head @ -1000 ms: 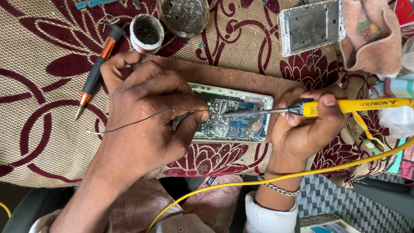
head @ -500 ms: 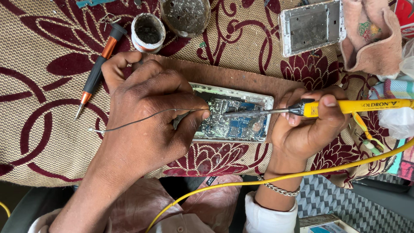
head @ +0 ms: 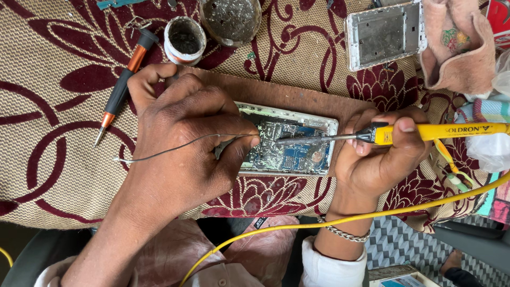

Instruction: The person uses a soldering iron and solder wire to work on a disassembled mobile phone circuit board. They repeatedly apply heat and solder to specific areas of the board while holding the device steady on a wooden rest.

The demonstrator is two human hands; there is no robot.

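Head view: the left hand (head: pixel 180 143) pinches a thin grey solder wire (head: pixel 175 148) between thumb and forefinger, fingers closed narrow on it near its working end, while the free tail curls out to the left over the patterned cloth (head: pixel 48 64). The right hand (head: pixel 380 157) grips a yellow-handled soldering iron (head: pixel 419 132) like a pen, fingers wrapped tight round the handle just behind the black collar; its metal tip reaches left onto the circuit board.

The opened phone (head: pixel 292 149) lies flat on a brown wooden board (head: pixel 276 95), between the two hands, its circuit board exposed. It looks light and stiff but fragile: the small parts on the board would likely suffer from pressure or stray heat, so the safe hold is by the pale frame at its edges, which the left hand partly covers. The solder wire appears soft and bendable, easily kinked, best held close to the end. The iron seems light and rigid, and the handle is the only place to take it; the yellow cord (head: pixel 340 220) trailing across the lap could tug at it.

Counted: one opened phone, one soldering iron, one strand of wire, one wooden board. Beyond the board lie one screwdriver (head: pixel 123 87) with an orange and black handle, two small round tins (head: pixel 184 40) (head: pixel 230 20) with dark residue, one empty phone shell (head: pixel 385 34), and one pinkish rag (head: pixel 459 45) at the upper right.
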